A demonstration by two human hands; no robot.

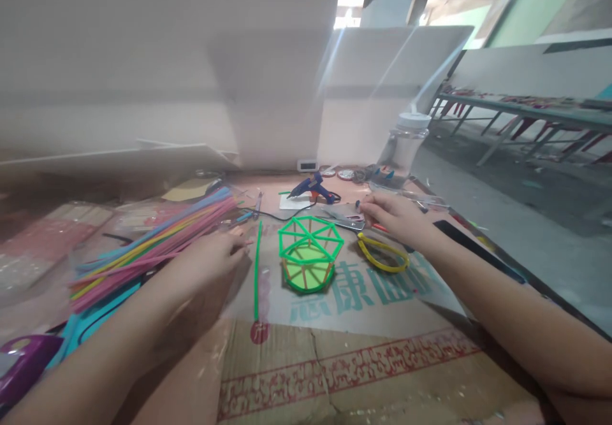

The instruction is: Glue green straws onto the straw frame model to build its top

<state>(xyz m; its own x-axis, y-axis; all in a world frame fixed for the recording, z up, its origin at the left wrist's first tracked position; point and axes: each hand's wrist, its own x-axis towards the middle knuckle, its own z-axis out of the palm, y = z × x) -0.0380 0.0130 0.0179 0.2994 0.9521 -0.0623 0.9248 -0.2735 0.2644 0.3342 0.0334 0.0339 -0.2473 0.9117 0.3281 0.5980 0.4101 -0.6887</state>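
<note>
My left hand rests low over the table between a bundle of coloured pipe cleaners and a single straight green pipe cleaner. Its fingers are curled together, with a tiny pink tip showing at the end; what they hold is unclear. Midway between my hands stands a small round frame of green pipe cleaners and brown sticks, with a light green base. My right hand is pinched near metal scissors; a small dark bit shows at its fingertips. Below it lies a bent yellow pipe cleaner loop.
A blue glue gun stands at the back on a white pad, its cord trailing left. A clear bottle is at the back right. A dark phone-like slab lies under my right forearm. A purple tool is at front left.
</note>
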